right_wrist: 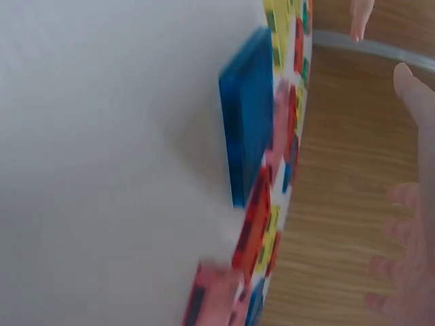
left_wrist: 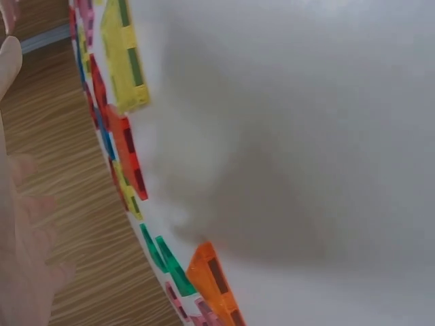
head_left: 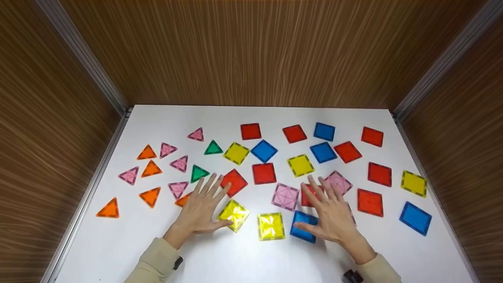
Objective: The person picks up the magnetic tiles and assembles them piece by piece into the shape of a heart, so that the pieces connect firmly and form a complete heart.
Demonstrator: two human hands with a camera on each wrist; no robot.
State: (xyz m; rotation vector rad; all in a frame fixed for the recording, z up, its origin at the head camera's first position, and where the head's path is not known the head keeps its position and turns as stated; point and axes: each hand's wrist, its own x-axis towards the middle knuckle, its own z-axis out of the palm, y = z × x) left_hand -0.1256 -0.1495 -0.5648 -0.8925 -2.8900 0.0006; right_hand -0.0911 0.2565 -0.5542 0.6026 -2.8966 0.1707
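Observation:
Both hands hover over flat translucent tiles spread across a white table, fingers spread and holding nothing. In the head view my left hand (head_left: 200,210) overlaps an orange triangle (head_left: 182,200), with its thumb across a yellow square tile (head_left: 237,212). A red square tile (head_left: 235,183) is by its fingertips. My right hand (head_left: 332,214) partly covers another red square tile (head_left: 308,195), and its thumb crosses a blue square tile (head_left: 301,221). Pink square tiles (head_left: 285,196) lie around its fingers. In the wrist views each hand shows above the table, apart from the tiles.
Orange, pink and green triangles (head_left: 151,196) lie on the left of the white table (head_left: 118,247). Red, blue and yellow squares (head_left: 370,202) fill the middle and right. Wood-grain panels (head_left: 259,55) enclose the back and sides. A dark object (head_left: 352,276) sits by the right sleeve.

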